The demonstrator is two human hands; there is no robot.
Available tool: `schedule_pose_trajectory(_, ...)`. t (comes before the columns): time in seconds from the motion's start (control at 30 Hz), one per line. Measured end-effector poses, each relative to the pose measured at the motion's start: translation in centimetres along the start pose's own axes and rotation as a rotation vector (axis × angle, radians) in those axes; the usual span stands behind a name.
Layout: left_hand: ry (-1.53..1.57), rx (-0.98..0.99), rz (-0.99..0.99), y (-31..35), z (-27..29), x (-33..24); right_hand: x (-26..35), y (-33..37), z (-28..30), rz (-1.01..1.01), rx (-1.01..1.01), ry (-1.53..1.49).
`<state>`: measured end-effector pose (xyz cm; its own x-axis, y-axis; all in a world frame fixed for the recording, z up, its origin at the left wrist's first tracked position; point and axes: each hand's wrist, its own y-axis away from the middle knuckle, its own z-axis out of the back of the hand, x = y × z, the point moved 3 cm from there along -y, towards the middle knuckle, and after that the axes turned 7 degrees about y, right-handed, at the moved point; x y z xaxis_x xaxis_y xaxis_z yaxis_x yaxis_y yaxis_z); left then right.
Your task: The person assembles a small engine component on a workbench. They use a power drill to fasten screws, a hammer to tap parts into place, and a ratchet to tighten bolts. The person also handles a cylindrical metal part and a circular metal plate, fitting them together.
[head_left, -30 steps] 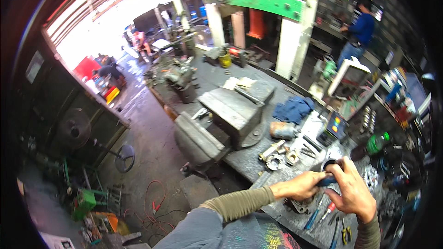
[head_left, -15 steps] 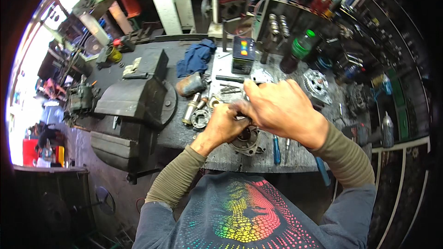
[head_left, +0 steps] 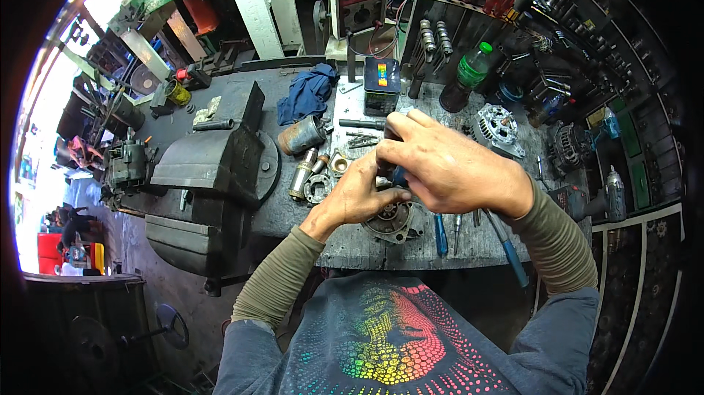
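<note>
My right hand (head_left: pixel 449 164) is closed in a fist over a dark tool with a bit of blue (head_left: pixel 398 175), mostly covered by my fingers. Against it from the left is my left hand (head_left: pixel 356 193), its thumb pointing right and its other fingers curled behind the tool, partly hidden. What exactly the two hands grip I cannot make out. Just below them a round metal motor housing (head_left: pixel 389 225) with a flanged rim sits at the bench's front; my left thumb covers part of its top.
A big bench vise (head_left: pixel 198 157) stands at the left. Behind my hands are a rusty cylinder (head_left: pixel 299 136), a blue rag (head_left: pixel 306 93), a dark box (head_left: pixel 382 87) and a bottle (head_left: pixel 469 72). A blue-handled screwdriver (head_left: pixel 440 235) and an alternator (head_left: pixel 499 129) lie right.
My left thumb has spread out to the right, and the fingers of both hands have shifted around the tool. The right fist is turned slightly. The view has moved a little.
</note>
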<state>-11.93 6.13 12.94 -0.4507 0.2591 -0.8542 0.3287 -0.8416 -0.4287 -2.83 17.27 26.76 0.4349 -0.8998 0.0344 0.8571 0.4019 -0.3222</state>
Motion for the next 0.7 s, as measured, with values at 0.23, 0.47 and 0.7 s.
schedule_pose_trajectory(0.23,0.050,-0.004,0.240,-0.1,-0.2,0.6,-1.1,1.1,-0.9,-0.398,0.258,0.098)
schedule_pose_trajectory(0.47,-0.001,0.070,0.204,0.0,-0.4,1.0,0.0,0.4,0.0,-0.131,-0.048,0.010)
schedule_pose_trajectory(0.7,-0.027,-0.023,-0.024,-0.3,-0.3,0.4,-0.1,0.4,-0.5,-0.276,0.072,-0.024)
